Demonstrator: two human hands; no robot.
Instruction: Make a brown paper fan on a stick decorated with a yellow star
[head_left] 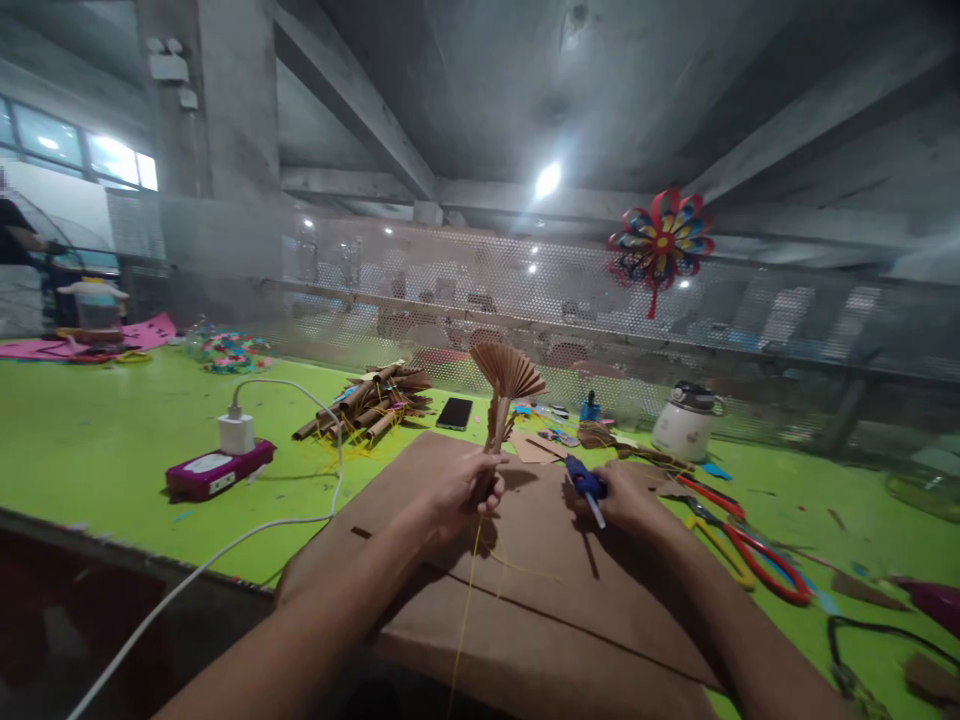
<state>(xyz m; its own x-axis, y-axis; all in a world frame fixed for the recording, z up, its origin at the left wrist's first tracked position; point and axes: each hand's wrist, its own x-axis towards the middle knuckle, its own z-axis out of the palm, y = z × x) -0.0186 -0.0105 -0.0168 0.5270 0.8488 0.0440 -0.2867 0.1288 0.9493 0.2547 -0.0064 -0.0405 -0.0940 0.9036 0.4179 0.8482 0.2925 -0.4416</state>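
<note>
My left hand [469, 488] is closed around the stem of a brown pleated paper fan [510, 372], which stands upright above the cardboard [450, 610]. A thin yellow string [470, 590] trails down below this hand. To the right, my right hand [619, 495] grips a dark blue glue gun [583, 478], with a pale glue stick [598, 514] jutting from its near end. The gun is apart from the fan. A small flat piece of tan card [534, 449] lies between and beyond the two hands.
Rolled brown paper tubes [371, 402] are heaped back left, near a black phone [454, 413]. A purple power strip [219, 470] with a white cable lies left. Red-handled scissors [769, 565] are at right; a white kettle-like jug [684, 422] stands behind. Perforated metal panels [450, 275] border the table.
</note>
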